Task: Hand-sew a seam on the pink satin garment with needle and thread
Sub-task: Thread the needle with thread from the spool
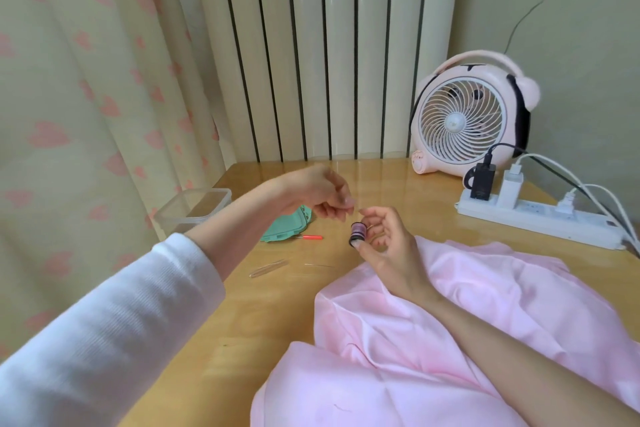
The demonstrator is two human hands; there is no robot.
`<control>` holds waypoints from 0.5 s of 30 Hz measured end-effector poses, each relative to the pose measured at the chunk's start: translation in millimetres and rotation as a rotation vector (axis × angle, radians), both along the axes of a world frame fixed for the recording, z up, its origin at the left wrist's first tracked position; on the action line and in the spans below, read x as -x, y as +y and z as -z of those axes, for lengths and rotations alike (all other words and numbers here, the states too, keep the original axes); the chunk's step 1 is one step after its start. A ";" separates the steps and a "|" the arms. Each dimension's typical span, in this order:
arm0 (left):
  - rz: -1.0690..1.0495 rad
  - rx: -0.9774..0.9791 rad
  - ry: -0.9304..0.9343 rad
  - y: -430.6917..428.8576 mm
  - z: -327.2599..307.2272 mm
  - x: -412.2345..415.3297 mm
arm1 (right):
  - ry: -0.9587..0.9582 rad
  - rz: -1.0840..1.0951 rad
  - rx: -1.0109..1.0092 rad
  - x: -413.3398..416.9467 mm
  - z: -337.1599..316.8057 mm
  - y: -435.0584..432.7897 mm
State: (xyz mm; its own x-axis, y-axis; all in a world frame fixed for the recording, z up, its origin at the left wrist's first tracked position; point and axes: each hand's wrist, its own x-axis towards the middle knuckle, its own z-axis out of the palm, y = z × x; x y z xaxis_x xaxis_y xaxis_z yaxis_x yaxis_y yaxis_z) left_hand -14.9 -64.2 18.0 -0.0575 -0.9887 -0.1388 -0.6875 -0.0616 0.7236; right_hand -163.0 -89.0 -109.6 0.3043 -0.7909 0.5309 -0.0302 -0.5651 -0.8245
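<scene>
The right hand (pixel 391 250) grips a small spool of purple thread (pixel 356 231) between thumb and fingers, just above the far edge of the pink satin garment (pixel 467 322), which lies bunched on the near right of the worktop (pixel 277 305). The left hand (pixel 318 194) hovers just beside the spool with thumb and forefinger closed together; whether they pinch a thread end cannot be told. A needle (pixel 318 265) lies on the worktop near the garment's left edge.
</scene>
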 end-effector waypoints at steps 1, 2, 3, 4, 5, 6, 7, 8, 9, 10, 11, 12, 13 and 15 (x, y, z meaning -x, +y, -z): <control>-0.017 0.032 0.027 1.7 -6.8 -1.3 | 0.001 -0.005 -0.004 -0.1 0.2 0.1; -0.038 0.069 0.052 3.2 -14.3 -3.3 | 0.002 -0.010 -0.008 -0.6 0.3 0.1; -0.065 0.116 0.088 4.7 -22.4 -5.8 | 0.006 -0.013 -0.011 -0.9 0.3 0.0; -0.096 0.169 0.135 6.2 -31.1 -9.1 | 0.010 -0.016 -0.013 -1.4 0.6 -0.6; -0.131 0.222 0.193 8.1 -40.2 -12.8 | 0.015 -0.023 -0.019 -1.7 1.0 -0.9; -0.160 0.275 0.255 10.1 -49.5 -16.8 | 0.019 -0.034 -0.030 -2.0 1.7 -1.1; -0.177 0.327 0.317 12.5 -58.6 -20.6 | 0.022 -0.048 -0.040 -2.2 2.3 -1.2; -0.184 0.376 0.374 14.4 -67.3 -24.0 | 0.029 -0.060 -0.049 -2.6 3.4 -1.7; -0.188 0.422 0.420 16.1 -74.8 -27.0 | 0.041 -0.074 -0.056 -2.8 4.1 -2.0; -0.191 0.469 0.453 17.0 -81.2 -29.3 | 0.059 -0.084 -0.061 -3.1 4.8 -2.3; -0.196 0.515 0.476 17.8 -86.5 -31.0 | 0.082 -0.093 -0.065 -3.1 5.3 -2.5; -0.201 0.561 0.494 18.1 -90.3 -32.3 | 0.108 -0.099 -0.069 -3.3 5.5 -2.6; -0.207 0.603 0.513 18.1 -93.3 -33.3 | 0.137 -0.106 -0.077 -3.3 5.9 -2.7; -0.214 0.678 0.555 18.8 -97.6 -34.6 | 0.196 -0.116 -0.092 -4.1 6.8 -3.4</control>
State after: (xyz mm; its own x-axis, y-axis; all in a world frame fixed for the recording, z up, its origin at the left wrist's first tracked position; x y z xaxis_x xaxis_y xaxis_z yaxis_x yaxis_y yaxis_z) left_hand 19.7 -45.5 115.7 0.2519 -0.8456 0.4707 -0.2510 0.4126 0.8757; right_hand -158.9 -92.4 -116.4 0.4866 -0.7868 0.3798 -0.1341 -0.4968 -0.8574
